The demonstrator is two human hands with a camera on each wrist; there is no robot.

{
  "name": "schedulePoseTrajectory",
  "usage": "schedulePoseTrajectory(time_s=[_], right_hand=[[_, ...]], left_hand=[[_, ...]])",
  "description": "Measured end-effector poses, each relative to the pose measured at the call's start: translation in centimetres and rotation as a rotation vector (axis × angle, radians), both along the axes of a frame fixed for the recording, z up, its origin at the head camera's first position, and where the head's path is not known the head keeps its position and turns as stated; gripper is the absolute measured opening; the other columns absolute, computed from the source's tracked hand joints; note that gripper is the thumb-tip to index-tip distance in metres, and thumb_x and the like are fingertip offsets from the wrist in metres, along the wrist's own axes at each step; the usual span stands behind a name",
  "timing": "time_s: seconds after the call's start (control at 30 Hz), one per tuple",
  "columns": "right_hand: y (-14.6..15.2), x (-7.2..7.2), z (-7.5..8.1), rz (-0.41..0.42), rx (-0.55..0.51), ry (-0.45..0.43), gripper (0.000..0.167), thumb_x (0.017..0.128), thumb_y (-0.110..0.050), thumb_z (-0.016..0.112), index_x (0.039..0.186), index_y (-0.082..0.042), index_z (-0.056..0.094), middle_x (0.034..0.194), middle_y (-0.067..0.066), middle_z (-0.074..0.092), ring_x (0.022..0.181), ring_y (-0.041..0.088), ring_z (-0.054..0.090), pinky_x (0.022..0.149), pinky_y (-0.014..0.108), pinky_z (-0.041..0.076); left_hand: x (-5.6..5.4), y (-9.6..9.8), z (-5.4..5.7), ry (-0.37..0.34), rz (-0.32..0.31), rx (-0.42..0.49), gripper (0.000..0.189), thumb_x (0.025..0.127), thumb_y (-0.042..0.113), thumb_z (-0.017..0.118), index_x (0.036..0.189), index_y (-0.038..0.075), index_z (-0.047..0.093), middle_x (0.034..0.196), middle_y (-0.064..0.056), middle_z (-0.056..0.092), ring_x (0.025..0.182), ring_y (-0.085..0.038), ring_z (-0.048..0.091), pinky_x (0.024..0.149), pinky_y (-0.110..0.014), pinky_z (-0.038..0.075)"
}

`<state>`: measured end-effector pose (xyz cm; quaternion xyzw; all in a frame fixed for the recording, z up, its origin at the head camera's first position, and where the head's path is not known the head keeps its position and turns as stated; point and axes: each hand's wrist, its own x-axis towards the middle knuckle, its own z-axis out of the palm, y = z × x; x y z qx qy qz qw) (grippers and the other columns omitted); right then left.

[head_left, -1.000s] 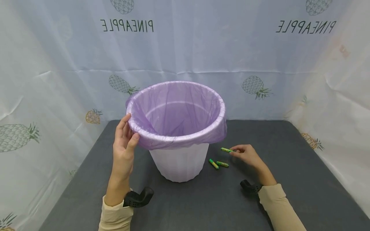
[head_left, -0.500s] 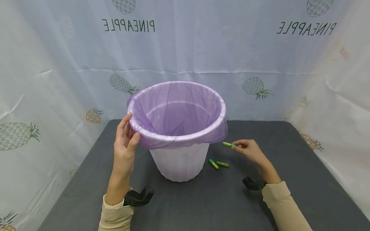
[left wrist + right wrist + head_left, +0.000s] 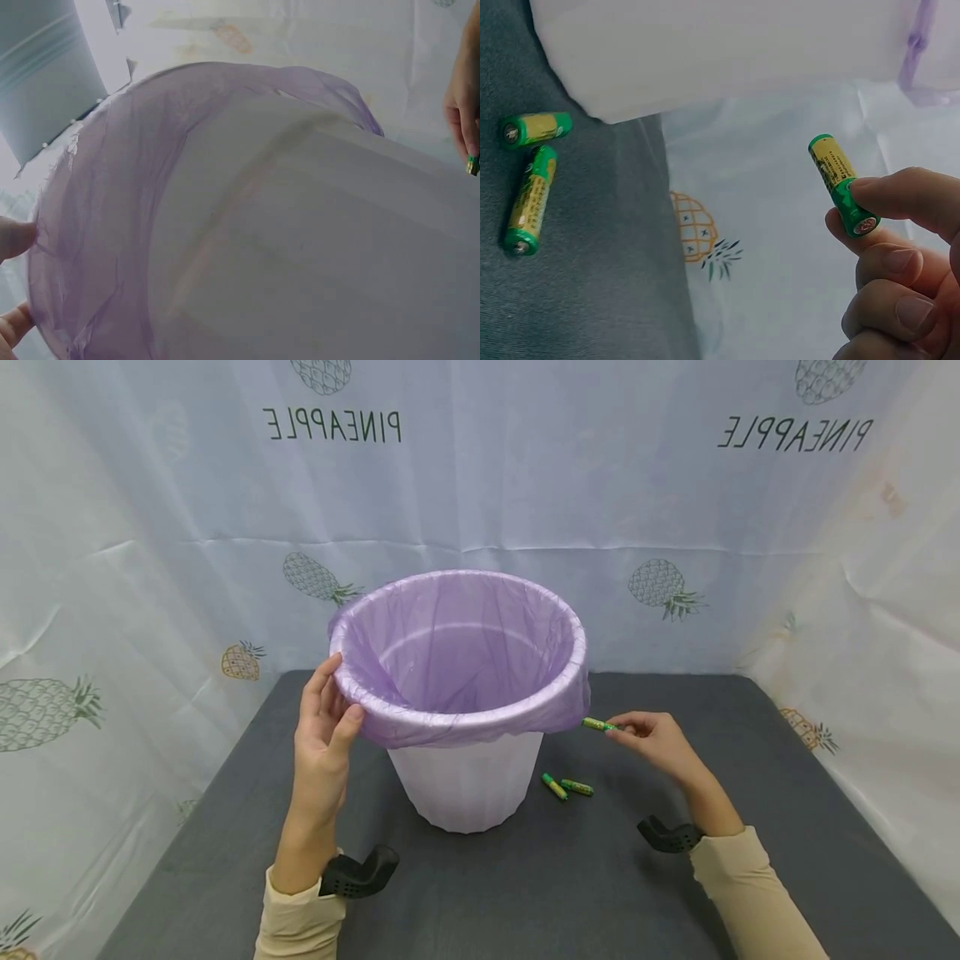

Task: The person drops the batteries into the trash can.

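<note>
A white trash can stands on the dark table, lined with a purple trash bag folded over its rim. My left hand grips the can's rim at the left, thumb in front and fingers along the outer side. To the right of the can, my right hand pinches a green and yellow battery between thumb and index finger, raised above the table and just below the bag's edge in the head view. Two more such batteries lie on the table close together, one angled and one nearly level.
The dark table runs under everything. A pale curtain with pineapple prints hangs behind and along both sides. Black wrist mounts sit on both forearms.
My right hand has lifted the battery from near the tabletop, moving up and slightly right. The left hand and the trash can stay in place, as do the two batteries on the table.
</note>
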<state>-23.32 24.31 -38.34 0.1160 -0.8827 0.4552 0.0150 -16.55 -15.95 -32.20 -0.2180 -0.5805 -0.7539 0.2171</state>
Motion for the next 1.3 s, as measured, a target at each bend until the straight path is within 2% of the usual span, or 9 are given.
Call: schedulePoseTrajectory(time_s=[0.23,0.6,0.93,1.3], right_hand=[[-0.1,0.5,1.4,0.004,-0.024,0.018,0.026,0.09,-0.012,0.065,0.107,0.007,0.067,0.062,-0.014,0.045,0.053,0.002,0.034,0.048,0.025,0.031],[-0.6,1.2,3.7,-0.006,-0.058,0.06,0.026,0.09,-0.011,0.065,0.107,0.008,0.067,0.06,-0.016,0.044,0.051,0.004,0.032,0.046,0.027,0.03],[-0.8,1.5,5.5,-0.009,-0.038,0.12,0.022,0.089,-0.011,0.066,0.103,0.007,0.068,0.059,-0.017,0.043,0.05,0.001,0.031,0.044,0.028,0.028],[-0.6,1.9,8.0,-0.011,-0.018,0.165,0.022,0.091,-0.013,0.065,0.105,0.004,0.067,0.059,-0.016,0.043,0.05,0.007,0.03,0.045,0.031,0.028]], left_hand=[[0.1,0.0,0.0,0.04,-0.023,-0.008,0.053,0.096,-0.002,0.043,0.146,0.01,0.03,0.15,-0.006,0.035,0.132,-0.01,0.042,0.106,-0.015,0.038],[0.1,0.0,-0.1,0.051,-0.017,-0.019,0.054,0.096,-0.002,0.043,0.147,0.009,0.029,0.149,-0.005,0.035,0.131,-0.01,0.043,0.105,-0.014,0.039],[0.1,0.0,-0.1,0.054,-0.016,-0.023,0.054,0.096,-0.003,0.043,0.147,0.008,0.029,0.15,-0.006,0.035,0.132,-0.011,0.043,0.106,-0.014,0.039],[0.2,0.0,0.0,0.031,-0.014,-0.015,0.054,0.095,-0.002,0.043,0.147,0.009,0.03,0.152,-0.007,0.033,0.134,-0.011,0.041,0.107,-0.014,0.038]])
